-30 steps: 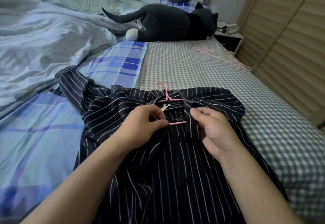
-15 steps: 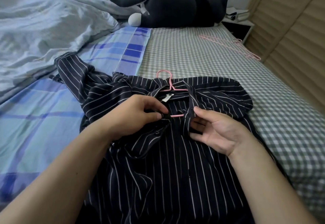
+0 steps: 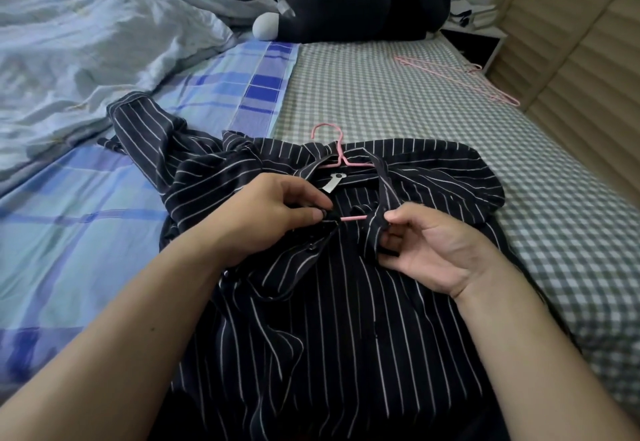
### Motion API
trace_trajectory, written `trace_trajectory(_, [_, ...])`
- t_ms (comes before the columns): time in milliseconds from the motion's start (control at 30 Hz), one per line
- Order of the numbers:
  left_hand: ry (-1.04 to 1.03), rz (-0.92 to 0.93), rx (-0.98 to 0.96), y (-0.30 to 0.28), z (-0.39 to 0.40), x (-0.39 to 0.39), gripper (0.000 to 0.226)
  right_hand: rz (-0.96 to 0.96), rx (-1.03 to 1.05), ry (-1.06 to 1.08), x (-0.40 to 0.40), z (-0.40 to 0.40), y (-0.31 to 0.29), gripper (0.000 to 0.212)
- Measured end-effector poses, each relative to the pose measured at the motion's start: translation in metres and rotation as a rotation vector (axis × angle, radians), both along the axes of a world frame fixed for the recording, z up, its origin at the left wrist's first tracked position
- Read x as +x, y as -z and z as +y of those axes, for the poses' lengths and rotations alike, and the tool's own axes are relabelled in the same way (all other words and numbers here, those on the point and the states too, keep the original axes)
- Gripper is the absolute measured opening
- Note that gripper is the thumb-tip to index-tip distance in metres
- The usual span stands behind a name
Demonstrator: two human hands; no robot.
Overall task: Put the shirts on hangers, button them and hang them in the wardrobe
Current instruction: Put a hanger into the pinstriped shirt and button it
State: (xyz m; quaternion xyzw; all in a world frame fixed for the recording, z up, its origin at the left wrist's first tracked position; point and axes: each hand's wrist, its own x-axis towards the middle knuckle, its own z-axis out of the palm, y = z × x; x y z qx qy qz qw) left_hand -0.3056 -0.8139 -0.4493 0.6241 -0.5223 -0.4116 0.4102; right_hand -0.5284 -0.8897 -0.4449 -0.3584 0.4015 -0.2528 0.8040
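The striped shirt point(image 3: 332, 302) is laid front-up on the bed point(image 3: 398, 101), with the collar at the far end and the hem at the near edge of view. A pink hanger point(image 3: 337, 153) is seated inside it: the hook projects beyond the collar and a short length of the lower bar is visible in the open neck

The left hand point(image 3: 270, 212) is pinched, thumb against forefinger, on the left front edge at the top button. The right hand point(image 3: 429, 243) is turned palm-up, with thumb and fingers curled around the right front edge just below the collar. The two edges are near each other but not yet joined; the placket below is seen open

The fabric is judged thin, light and limp, so it will sag and fold wherever it is unsupported. The edges are best taken close to the button and its buttonhole, with the cloth kept taut between the hands. The hanger is judged thin and light, and it may shift inside the shoulders if the cloth is pulled sideways

Spare pink hangers point(image 3: 457, 80) are lying far right on the bed, beside the louvred wardrobe door point(image 3: 571, 59)
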Motion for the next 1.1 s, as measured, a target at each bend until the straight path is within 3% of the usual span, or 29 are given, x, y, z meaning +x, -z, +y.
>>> trace_trajectory(133, [-0.128, 0.177, -0.016, 0.002, -0.001, -0.015, 0.013, 0.211, -0.352, 0.029, 0.023, 0.022, -0.001, 0.014])
trace_trajectory(233, [-0.181, 0.138, -0.010, 0.006, -0.001, -0.027, 0.013, 0.311, -0.504, 0.148, 0.039, 0.035, 0.006, 0.015])
trace_trajectory(667, [-0.186, 0.189, 0.054, 0.001, -0.003, -0.024, 0.015, 0.359, -0.487, 0.184, 0.040, 0.040, 0.008, 0.016])
trace_trajectory(933, [-0.189, 0.061, 0.046, 0.000, -0.004, -0.024, 0.017, 0.314, -0.348, 0.100, 0.035, 0.038, 0.009, 0.020])
trace_trajectory(1100, [-0.165, -0.055, -0.005, 0.001, -0.004, -0.029, 0.014, 0.304, -0.355, 0.021, 0.028, 0.028, 0.008, 0.012])
